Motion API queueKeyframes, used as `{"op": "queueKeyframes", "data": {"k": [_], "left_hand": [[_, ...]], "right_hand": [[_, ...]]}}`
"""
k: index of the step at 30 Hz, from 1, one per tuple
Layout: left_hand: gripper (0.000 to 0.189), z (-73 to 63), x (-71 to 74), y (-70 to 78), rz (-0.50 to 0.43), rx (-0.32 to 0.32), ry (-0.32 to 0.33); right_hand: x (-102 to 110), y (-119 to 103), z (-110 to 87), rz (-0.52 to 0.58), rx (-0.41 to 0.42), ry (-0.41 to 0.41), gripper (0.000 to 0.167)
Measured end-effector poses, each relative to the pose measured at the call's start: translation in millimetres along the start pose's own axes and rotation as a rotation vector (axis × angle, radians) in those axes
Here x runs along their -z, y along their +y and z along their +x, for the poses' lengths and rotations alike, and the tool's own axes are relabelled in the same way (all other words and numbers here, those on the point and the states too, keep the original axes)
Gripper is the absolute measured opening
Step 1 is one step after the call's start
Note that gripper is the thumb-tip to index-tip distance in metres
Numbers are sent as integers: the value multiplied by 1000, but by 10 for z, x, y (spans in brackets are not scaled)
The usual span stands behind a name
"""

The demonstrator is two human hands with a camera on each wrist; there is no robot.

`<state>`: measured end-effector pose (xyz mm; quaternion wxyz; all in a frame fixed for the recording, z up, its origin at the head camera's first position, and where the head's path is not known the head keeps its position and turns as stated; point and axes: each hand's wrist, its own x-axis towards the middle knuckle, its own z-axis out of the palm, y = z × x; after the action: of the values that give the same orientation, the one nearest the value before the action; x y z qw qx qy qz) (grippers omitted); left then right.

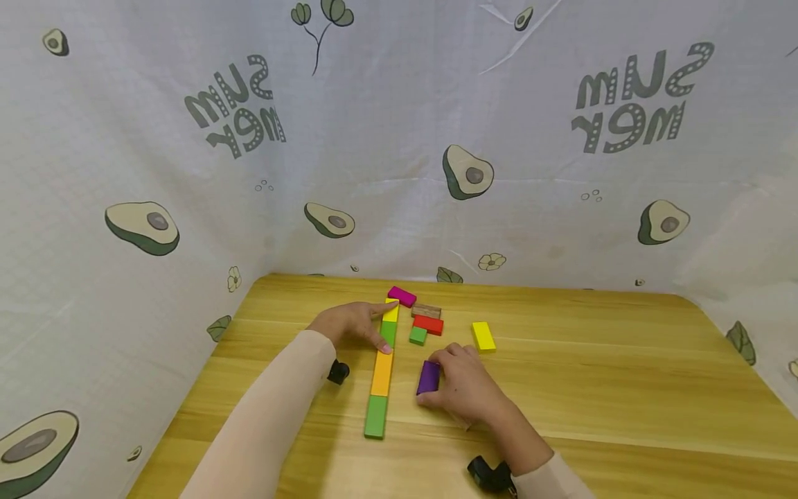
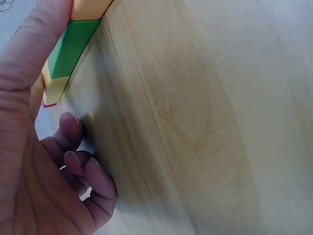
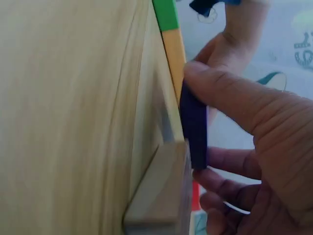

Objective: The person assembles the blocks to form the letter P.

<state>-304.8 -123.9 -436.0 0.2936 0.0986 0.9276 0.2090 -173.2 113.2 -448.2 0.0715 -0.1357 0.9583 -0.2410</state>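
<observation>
My right hand (image 1: 469,384) pinches a purple block (image 1: 428,378) by its ends, thumb at the near one and fingers at the far one. The right wrist view shows that block (image 3: 194,127) between thumb and fingers, tilted beside the row. My left hand (image 1: 355,326) lies along a straight row of end-to-end blocks: a green block (image 1: 375,417) nearest, then an orange block (image 1: 382,378), another green block (image 1: 388,333) and a yellow block (image 1: 391,314). Its thumb touches the orange block's far end; its index finger reaches over the yellow block. The other fingers curl loosely beside the row.
A magenta block (image 1: 402,296) lies past the row's far end. Right of the row are a brown block (image 1: 427,311), a red block (image 1: 428,325) and a small green block (image 1: 418,336). Another yellow block (image 1: 483,337) lies farther right. A plain wood block (image 3: 159,191) is beneath my right hand.
</observation>
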Motion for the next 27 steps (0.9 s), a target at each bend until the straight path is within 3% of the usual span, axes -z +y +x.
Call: {"op": "queueKeyframes", "data": {"k": [7,14,17,21,27], "left_hand": [[112,-21,-4,4,-28,-3,13],[113,6,-6,0,-38,-8,11],[112,-14,-4,6,-42,-8,10],[112,-51,4,11,-34,-17,17],[112,-51,7,13,-29,-19,13]], "right_hand": [[-121,-370,-173,61,221,-88,69],[-287,-673,-387,-35,369,-210,66],[-337,-701,-421,-68,390,-247,66],[-380,-712,-424,-101,359,-269,72],[-405,-668,-400,-67,323,-279,80]]}}
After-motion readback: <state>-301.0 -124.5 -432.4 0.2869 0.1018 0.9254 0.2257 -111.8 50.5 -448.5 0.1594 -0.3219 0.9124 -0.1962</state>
